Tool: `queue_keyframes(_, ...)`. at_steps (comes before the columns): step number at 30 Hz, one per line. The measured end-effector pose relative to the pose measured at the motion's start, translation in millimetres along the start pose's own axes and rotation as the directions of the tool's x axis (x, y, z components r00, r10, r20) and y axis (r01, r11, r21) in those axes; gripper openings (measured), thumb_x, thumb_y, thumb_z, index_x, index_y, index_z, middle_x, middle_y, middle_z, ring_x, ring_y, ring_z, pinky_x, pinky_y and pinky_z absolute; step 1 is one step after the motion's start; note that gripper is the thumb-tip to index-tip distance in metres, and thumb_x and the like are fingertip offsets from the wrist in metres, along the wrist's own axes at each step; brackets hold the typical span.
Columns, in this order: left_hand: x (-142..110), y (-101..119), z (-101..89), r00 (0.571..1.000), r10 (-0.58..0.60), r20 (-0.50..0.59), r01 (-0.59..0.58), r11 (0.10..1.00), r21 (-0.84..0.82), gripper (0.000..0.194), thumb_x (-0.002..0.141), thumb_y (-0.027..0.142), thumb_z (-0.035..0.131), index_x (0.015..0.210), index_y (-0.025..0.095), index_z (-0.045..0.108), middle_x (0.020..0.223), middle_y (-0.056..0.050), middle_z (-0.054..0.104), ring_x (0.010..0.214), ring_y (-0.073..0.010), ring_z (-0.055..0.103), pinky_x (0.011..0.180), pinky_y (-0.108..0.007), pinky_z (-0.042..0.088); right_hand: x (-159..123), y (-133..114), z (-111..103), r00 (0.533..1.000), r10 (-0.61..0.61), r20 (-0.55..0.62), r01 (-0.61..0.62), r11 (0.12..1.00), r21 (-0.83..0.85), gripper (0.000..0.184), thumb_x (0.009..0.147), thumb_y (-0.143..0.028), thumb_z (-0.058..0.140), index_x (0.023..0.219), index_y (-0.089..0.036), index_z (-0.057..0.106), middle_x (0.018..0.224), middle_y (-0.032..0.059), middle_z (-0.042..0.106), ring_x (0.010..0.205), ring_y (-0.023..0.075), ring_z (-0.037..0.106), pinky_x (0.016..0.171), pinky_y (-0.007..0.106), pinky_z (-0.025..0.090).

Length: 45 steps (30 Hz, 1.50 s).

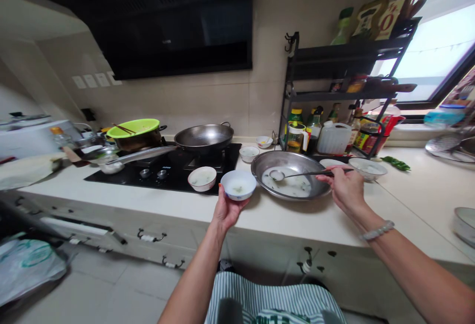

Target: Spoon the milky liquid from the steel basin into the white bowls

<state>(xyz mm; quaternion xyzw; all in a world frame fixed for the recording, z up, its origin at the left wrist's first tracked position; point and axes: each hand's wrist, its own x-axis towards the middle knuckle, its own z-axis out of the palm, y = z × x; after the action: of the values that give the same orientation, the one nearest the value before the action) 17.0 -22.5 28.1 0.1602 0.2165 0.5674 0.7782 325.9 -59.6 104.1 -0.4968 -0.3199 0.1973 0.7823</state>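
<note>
My left hand (pixel 227 210) grips a white bowl (pixel 238 196) from below and the near side; pale liquid with green bits lies in it. To its right stands a wide steel basin (pixel 260 178) with milky soup and dark green shreds. In my right hand (pixel 345 188) is the dark handle of a ladle (pixel 277 175), whose steel head is over the soup in the basin; I cannot tell how deep it sits. Another filled bowl (pixel 202 179) rests at the hob's front edge, left of the held one. Behind the basin is a small bowl (pixel 249 154).
A wok (pixel 204 137) sits on the black hob (pixel 163 173), its long handle pointing left. Behind it, left, a lime-green basin (pixel 135 128) tops a pot. More bowls (pixel 367 168) stand right of the steel basin, before a black rack (pixel 337 97) of bottles. Green peppers (pixel 396 163) lie farther right.
</note>
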Motion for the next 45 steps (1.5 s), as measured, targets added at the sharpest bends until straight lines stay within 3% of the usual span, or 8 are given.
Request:
queue_keyframes(14, -1, 0, 1.0, 1.000, 0.002, 0.007, -0.002, 1.000, 0.001, 0.060, 0.094, 0.058, 0.046, 0.147, 0.027, 0.044, 0.141, -0.015, 0.055, 0.116, -0.0320, 0.063, 0.085, -0.049, 0.059, -1, -8, 4, 1.000, 0.004, -0.006, -0.004, 1.000, 0.005, 0.012, 0.073, -0.015, 0.065, 0.063, -0.018, 0.059, 0.068, 0.0016, 0.059, 0.043, 0.0128, 0.061, 0.044, 0.025, 0.060)
queue_keyframes(22, -1, 0, 0.3, 1.000, 0.005, 0.008, -0.005, 1.000, -0.010, 0.059, 0.094, 0.057, 0.048, 0.145, 0.028, 0.044, 0.143, -0.014, 0.054, 0.122, -0.0327, 0.059, 0.089, -0.051, 0.058, -3, -33, 26, 0.985, -0.076, 0.152, 0.067, 0.996, 0.066, 0.012, 0.074, -0.023, 0.067, 0.065, -0.021, 0.059, 0.066, 0.0034, 0.060, 0.047, 0.0159, 0.063, 0.051, 0.033, 0.064)
queue_keyframes(28, 1, -1, -0.7, 1.000, -0.004, 0.012, 0.004, 1.000, -0.022, 0.058, 0.095, 0.057, 0.045, 0.144, 0.026, 0.046, 0.140, -0.014, 0.057, 0.121, -0.0316, 0.060, 0.090, -0.051, 0.058, -37, -42, 52, 0.970, -0.033, 0.241, 0.012, 0.996, 0.090, 0.007, 0.075, -0.025, 0.065, 0.071, -0.020, 0.062, 0.063, 0.0022, 0.061, 0.049, 0.0161, 0.066, 0.052, 0.030, 0.061)
queue_keyframes(32, 2, -1, -1.5, 1.000, -0.006, 0.019, 0.006, 1.000, -0.026, 0.059, 0.094, 0.058, 0.048, 0.144, 0.026, 0.046, 0.141, -0.015, 0.056, 0.121, -0.0331, 0.060, 0.091, -0.053, 0.057, -70, -36, 56, 0.934, -0.077, 0.350, 0.074, 0.997, 0.022, 0.017, 0.081, -0.035, 0.066, 0.082, -0.019, 0.061, 0.062, 0.0003, 0.062, 0.052, 0.0177, 0.069, 0.052, 0.028, 0.059)
queue_keyframes(35, 2, -1, -2.1, 1.000, -0.012, 0.029, 0.012, 1.000, -0.023, 0.060, 0.093, 0.058, 0.050, 0.145, 0.027, 0.044, 0.142, -0.015, 0.055, 0.122, -0.0341, 0.059, 0.089, -0.052, 0.058, -90, -30, 49, 0.855, -0.206, 0.477, 0.252, 0.967, -0.035, 0.018, 0.090, -0.037, 0.060, 0.093, -0.020, 0.063, 0.059, 0.0002, 0.063, 0.057, 0.0199, 0.071, 0.059, 0.032, 0.061)
queue_keyframes(37, 2, -1, -2.5, 1.000, -0.013, 0.028, 0.013, 1.000, -0.015, 0.060, 0.094, 0.057, 0.048, 0.145, 0.025, 0.044, 0.143, -0.016, 0.054, 0.121, -0.0342, 0.060, 0.086, -0.050, 0.059, -98, -28, 43, 0.759, -0.358, 0.544, 0.426, 0.905, 0.002, 0.015, 0.094, -0.032, 0.055, 0.097, -0.021, 0.064, 0.070, 0.0040, 0.069, 0.062, 0.0203, 0.072, 0.064, 0.035, 0.062)
queue_keyframes(41, 2, -2, -2.8, 0.999, -0.011, 0.033, 0.011, 1.000, -0.024, 0.060, 0.094, 0.057, 0.048, 0.145, 0.026, 0.045, 0.145, -0.015, 0.053, 0.124, -0.0343, 0.058, 0.088, -0.051, 0.058, -104, -30, 33, 0.466, -0.627, 0.624, 0.708, 0.687, 0.162, 0.022, 0.095, -0.016, 0.049, 0.109, -0.023, 0.065, 0.091, 0.0092, 0.073, 0.083, 0.0236, 0.075, 0.071, 0.040, 0.063)
queue_keyframes(45, 2, -2, -2.7, 1.000, -0.007, 0.029, 0.008, 1.000, -0.026, 0.060, 0.093, 0.058, 0.051, 0.143, 0.027, 0.047, 0.146, -0.014, 0.053, 0.127, -0.0348, 0.056, 0.090, -0.052, 0.058, -103, -34, 24, 0.196, -0.693, 0.694, 0.814, 0.509, 0.278, 0.044, 0.091, -0.005, 0.048, 0.129, -0.024, 0.058, 0.108, 0.0117, 0.073, 0.094, 0.0238, 0.074, 0.078, 0.039, 0.063)
